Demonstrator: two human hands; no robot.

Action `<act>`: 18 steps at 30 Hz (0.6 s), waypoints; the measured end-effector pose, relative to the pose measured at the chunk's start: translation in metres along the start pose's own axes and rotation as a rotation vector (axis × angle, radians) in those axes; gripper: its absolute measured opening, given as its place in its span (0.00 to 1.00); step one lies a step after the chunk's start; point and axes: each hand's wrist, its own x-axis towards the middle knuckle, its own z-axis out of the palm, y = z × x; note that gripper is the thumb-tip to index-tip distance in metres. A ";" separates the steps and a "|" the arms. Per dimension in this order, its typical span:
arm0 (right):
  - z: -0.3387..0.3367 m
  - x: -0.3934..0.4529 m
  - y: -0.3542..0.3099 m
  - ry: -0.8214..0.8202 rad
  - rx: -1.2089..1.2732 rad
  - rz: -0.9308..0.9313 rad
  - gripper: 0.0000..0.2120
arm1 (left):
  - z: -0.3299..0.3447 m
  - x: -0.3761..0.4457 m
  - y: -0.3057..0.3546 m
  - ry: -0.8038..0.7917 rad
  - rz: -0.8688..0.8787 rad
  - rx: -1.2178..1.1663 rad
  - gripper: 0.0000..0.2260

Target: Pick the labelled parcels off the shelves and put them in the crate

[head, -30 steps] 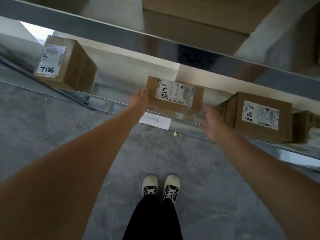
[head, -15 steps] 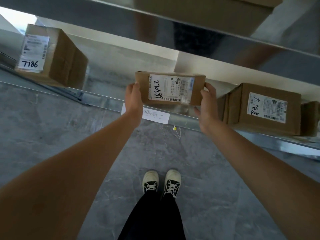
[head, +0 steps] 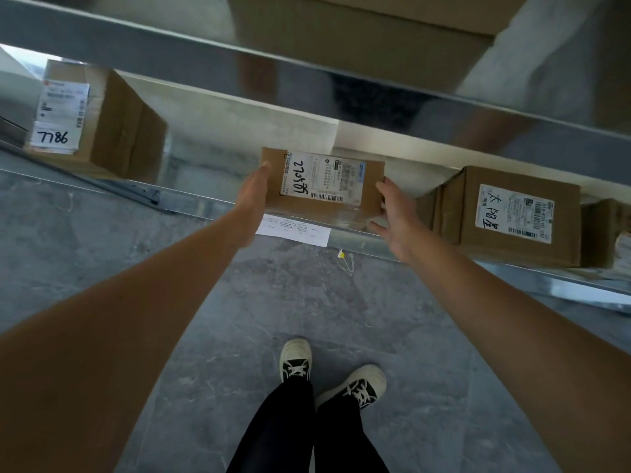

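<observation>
A small brown parcel [head: 370, 186] with a white label marked 270501 sits at the front edge of the metal shelf [head: 191, 196], straight ahead of me. My left hand [head: 254, 196] holds its left end, thumb on the front face and fingers hidden behind the box. At the parcel's right end my right hand [head: 397, 216] has its fingers spread and straight, the thumb touching the upper right corner. Two more labelled parcels stand on the same shelf: one marked 7786 [head: 112, 131] at far left, one with handwritten characters [head: 512, 216] at right. No crate is in view.
A higher shelf rail [head: 136, 46] crosses the top of the view with a large carton [head: 375, 35] on it. A white paper tag [head: 293, 230] hangs on the shelf edge below the parcel. My feet [head: 327, 373] stand on the grey stone floor [head: 85, 240].
Both hands reached the parcel and closed on its two ends. Since then my right hand has loosened and spread its fingers, and my right foot has stepped out to the right.
</observation>
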 end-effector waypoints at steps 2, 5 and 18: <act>0.004 0.003 0.002 0.010 0.001 -0.004 0.16 | 0.000 0.001 0.005 -0.024 0.019 0.094 0.24; 0.002 0.010 0.013 0.087 -0.027 -0.066 0.25 | 0.007 -0.001 0.003 0.218 0.152 0.300 0.34; -0.199 -0.012 0.033 0.699 -0.533 -0.614 0.17 | 0.194 -0.092 -0.051 0.005 0.479 0.483 0.20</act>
